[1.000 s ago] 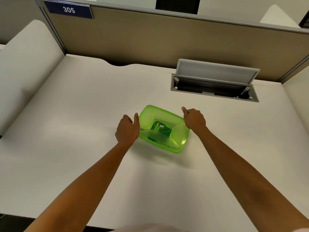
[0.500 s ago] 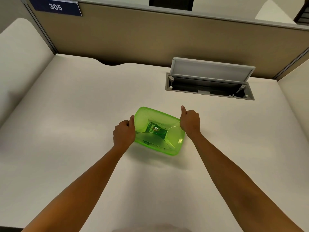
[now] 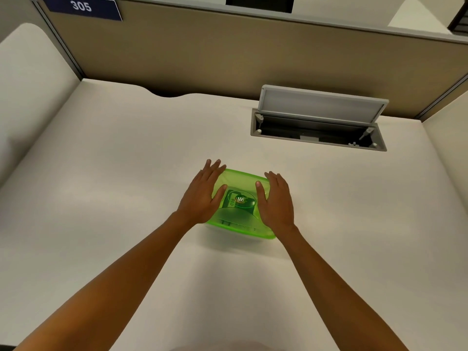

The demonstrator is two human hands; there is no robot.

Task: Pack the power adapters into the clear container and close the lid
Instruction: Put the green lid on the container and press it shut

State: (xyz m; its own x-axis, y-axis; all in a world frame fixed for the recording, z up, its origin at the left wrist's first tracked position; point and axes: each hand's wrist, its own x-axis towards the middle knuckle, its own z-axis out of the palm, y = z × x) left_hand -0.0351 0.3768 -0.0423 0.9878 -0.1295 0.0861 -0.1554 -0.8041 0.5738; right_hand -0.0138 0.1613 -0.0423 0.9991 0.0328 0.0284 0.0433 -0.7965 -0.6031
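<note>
A clear container with a green translucent lid (image 3: 239,219) sits on the white desk (image 3: 126,198) in the middle of the view. The lid lies flat over the container. Dark power adapters (image 3: 240,202) show dimly through the lid, under a round logo. My left hand (image 3: 202,196) lies flat, fingers spread, on the lid's left side. My right hand (image 3: 276,201) lies flat on the lid's right side. Neither hand grips anything.
A grey cable hatch (image 3: 319,120) is set in the desk at the back right, its flap raised. A beige partition wall (image 3: 228,59) with a blue sign reading 305 (image 3: 82,7) runs along the back. Side partitions stand left and right.
Both hands went from closed fists gripping the container's sides to flat open palms resting on top of the lid. The container has hardly moved.
</note>
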